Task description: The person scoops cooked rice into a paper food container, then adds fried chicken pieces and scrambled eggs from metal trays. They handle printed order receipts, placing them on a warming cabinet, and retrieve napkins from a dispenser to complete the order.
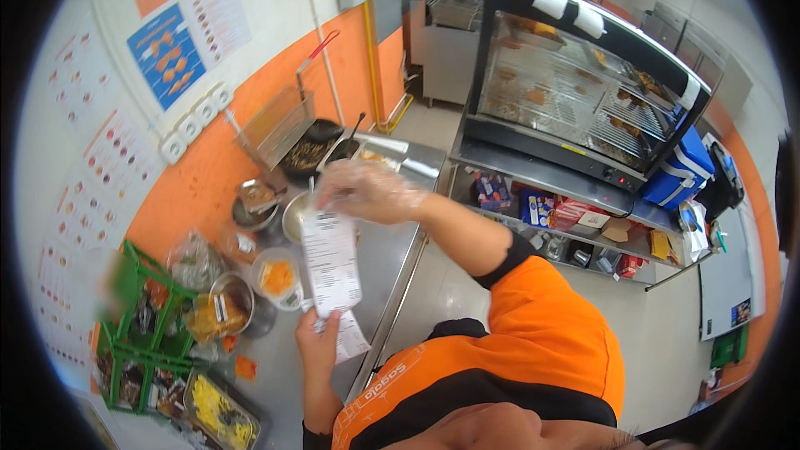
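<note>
one paper slip in closed right grip and pinching left grip

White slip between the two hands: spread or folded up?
Spread: the white slip shows a long printed face between the gloved right hand above and left hand below.

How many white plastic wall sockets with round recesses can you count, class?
4. They form one slanting row below the blue rectangular poster: the lowest socket, the second socket, the third socket and the top socket. Others may be hidden elsewhere.
</note>
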Motion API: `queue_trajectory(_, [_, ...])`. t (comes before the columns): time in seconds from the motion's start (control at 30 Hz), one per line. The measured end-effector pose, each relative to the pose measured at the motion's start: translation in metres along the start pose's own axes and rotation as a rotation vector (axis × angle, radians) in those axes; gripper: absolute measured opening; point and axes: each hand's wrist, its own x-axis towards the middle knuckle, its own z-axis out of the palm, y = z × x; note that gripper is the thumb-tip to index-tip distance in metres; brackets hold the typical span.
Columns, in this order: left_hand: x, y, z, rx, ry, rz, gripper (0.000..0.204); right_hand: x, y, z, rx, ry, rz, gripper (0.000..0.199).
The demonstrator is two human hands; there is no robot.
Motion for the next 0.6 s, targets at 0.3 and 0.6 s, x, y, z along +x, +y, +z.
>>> queue_trajectory(0.3, [0.178,0.101,0.273,0.093,-0.327,0.442,0.027,-0.085,0.087,-0.285,-0.431,0.209,0.107,0.009])
queue_trajectory(0.6, [0.365,0.236,0.499,-0.266,-0.377,0.407,0.036,-0.002,0.201,-0.523,-0.904,0.325,0.336,0.010])
